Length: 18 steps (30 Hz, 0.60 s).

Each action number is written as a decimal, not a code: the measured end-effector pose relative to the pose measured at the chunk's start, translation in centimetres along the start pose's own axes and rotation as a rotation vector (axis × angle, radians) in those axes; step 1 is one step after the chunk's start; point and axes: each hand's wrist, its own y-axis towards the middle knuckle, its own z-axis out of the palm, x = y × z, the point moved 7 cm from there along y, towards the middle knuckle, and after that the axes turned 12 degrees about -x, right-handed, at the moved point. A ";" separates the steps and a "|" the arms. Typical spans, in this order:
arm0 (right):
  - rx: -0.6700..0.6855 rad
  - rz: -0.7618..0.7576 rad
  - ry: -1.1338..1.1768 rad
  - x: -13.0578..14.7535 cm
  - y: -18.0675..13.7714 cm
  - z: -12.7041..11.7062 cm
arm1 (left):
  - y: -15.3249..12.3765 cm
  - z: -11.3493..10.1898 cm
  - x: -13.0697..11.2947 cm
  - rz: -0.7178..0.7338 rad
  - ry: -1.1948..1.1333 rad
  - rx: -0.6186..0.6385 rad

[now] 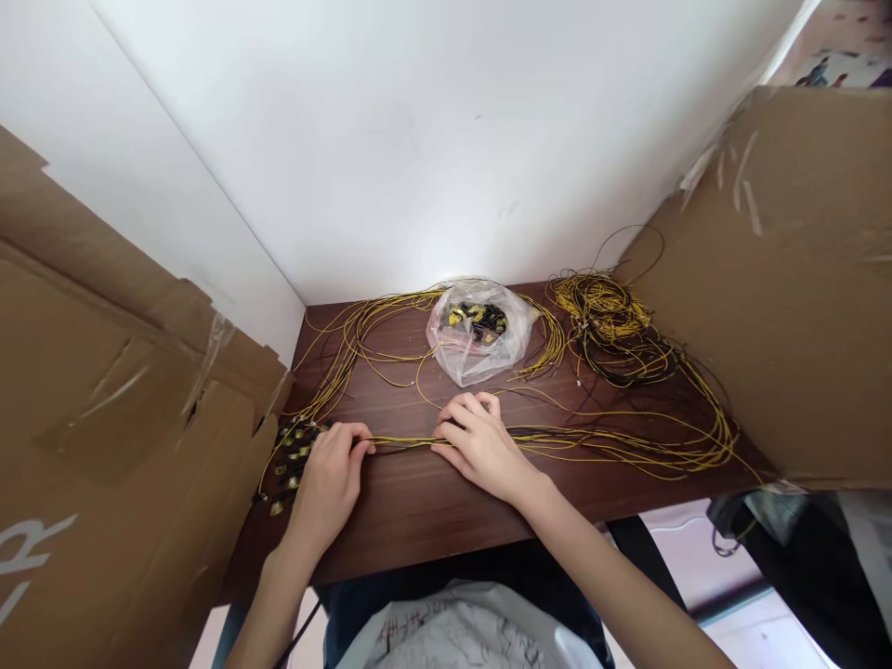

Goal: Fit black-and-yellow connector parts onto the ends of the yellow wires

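A bundle of thin yellow and black wires point(402, 440) runs across the front part of the dark brown table point(418, 520). My left hand point(334, 469) pinches it near its left end, close to a cluster of small black and yellow pieces point(291, 455). Some way to the right, my right hand point(478, 441) has its fingers closed around the same bundle. Between the two hands the wires lie nearly straight. From my right hand they fan out and curve round at the right side of the table.
A clear plastic bag point(456, 362) of small black and yellow parts stands near the white wall point(418, 139). Right of it lies a tangled wire heap point(606, 311); more wires point(355, 339) loop leftward. Cardboard panels point(139, 400) flank both sides. A white bag point(460, 632) covers my lap.
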 end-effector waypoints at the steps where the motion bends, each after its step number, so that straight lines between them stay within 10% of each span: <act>1: 0.003 0.001 -0.012 0.0 0.0 0.0 | 0.0 -0.1 0.0 -0.002 -0.002 -0.009; 18: -0.018 0.097 0.045 -1.1 0.1 -0.1 | 2.1 1.3 -0.9 0.124 0.054 0.108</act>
